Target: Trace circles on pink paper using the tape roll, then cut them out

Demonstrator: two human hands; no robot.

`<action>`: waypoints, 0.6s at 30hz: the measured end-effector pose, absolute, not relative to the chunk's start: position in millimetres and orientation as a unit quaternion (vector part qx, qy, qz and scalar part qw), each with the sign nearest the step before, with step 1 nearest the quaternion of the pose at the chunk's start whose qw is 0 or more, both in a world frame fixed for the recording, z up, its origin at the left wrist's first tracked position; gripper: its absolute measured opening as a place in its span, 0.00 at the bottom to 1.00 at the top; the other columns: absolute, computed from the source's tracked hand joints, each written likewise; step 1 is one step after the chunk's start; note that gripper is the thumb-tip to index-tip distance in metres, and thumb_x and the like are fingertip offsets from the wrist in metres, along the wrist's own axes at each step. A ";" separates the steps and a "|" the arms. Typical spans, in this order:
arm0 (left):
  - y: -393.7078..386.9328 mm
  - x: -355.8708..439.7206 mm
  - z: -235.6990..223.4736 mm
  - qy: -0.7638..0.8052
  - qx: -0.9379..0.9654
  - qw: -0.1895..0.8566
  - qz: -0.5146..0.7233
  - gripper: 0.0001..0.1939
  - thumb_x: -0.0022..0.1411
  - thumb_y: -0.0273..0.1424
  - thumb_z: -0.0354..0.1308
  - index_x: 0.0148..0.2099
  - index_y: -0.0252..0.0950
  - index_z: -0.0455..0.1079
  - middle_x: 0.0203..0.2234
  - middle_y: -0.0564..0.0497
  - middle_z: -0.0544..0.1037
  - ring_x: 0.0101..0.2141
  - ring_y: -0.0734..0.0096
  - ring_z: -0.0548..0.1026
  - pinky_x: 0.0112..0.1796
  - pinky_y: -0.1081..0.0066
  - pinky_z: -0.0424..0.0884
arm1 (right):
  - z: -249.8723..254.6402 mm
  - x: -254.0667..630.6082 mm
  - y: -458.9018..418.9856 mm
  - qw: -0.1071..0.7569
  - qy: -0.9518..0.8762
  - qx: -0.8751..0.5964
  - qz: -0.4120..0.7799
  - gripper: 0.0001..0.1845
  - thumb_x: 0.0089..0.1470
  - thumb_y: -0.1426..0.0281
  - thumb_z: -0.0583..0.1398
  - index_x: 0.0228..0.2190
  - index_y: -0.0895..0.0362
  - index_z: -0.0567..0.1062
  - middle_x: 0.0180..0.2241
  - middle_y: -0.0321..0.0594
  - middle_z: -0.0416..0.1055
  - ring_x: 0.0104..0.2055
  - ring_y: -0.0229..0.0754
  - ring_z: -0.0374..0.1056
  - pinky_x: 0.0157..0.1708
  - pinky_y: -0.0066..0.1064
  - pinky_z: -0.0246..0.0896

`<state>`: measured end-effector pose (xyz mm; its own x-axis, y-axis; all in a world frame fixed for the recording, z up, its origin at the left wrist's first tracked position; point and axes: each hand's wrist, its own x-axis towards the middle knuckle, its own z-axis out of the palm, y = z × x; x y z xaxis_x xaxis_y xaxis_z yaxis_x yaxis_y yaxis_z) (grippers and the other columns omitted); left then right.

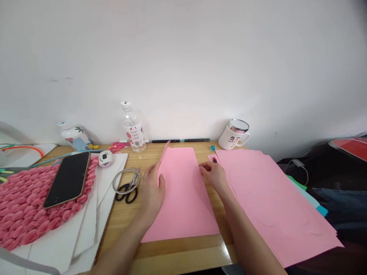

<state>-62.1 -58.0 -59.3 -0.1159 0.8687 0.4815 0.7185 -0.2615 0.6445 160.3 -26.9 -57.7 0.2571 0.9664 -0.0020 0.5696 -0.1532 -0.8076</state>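
Lengthwise, the middle pink sheet [183, 198] runs near to far — left hand [151, 189] clasping its raised left side, right hand [214, 175] opposite, grip unclear.

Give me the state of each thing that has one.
Middle pink paper: left edge raised
Left hand: at raised edge
Right hand: by paper's right edge
Phone: screen dark
Water bottle: upright, capped
White jar: capped
Mug: upright
Black-handled scissors: look closed
Sheet stack: flat
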 end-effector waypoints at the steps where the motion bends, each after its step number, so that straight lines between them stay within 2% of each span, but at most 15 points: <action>1: -60.7 -59.0 -62.6 0.582 0.693 0.049 0.422 0.20 0.60 0.24 0.47 0.54 0.32 0.67 0.48 0.40 0.74 0.50 0.55 0.70 0.51 0.51 0.66 | -57.9 160.3 -26.9 0.359 -0.545 -0.706 0.275 0.10 0.45 0.71 0.55 0.27 0.58 0.77 0.26 0.40 0.76 0.29 0.41 0.72 0.32 0.30 0.63; 4: -65.4 -53.2 -75.0 0.522 0.765 -0.020 0.376 0.24 0.60 0.19 0.44 0.58 0.29 0.62 0.52 0.38 0.71 0.55 0.52 0.66 0.54 0.48 0.63 | -58.2 160.6 -27.0 0.360 -0.552 -0.702 0.271 0.10 0.45 0.71 0.55 0.26 0.58 0.77 0.26 0.39 0.76 0.29 0.41 0.72 0.32 0.30 0.63; 8: -65.3 -54.3 -83.9 0.490 0.795 -0.066 0.352 0.24 0.58 0.15 0.43 0.57 0.26 0.63 0.55 0.34 0.67 0.59 0.52 0.61 0.54 0.51 0.66 | -57.9 161.1 -27.1 0.355 -0.558 -0.703 0.260 0.11 0.46 0.71 0.55 0.27 0.58 0.77 0.25 0.39 0.76 0.28 0.41 0.71 0.33 0.31 0.63; 18: -65.9 -55.2 -77.9 0.460 0.805 -0.091 0.364 0.24 0.59 0.14 0.43 0.56 0.27 0.63 0.56 0.34 0.67 0.58 0.53 0.62 0.53 0.54 0.69 | -58.0 159.8 -28.8 0.355 -0.563 -0.703 0.251 0.11 0.46 0.70 0.55 0.28 0.57 0.77 0.26 0.39 0.76 0.28 0.40 0.71 0.31 0.30 0.63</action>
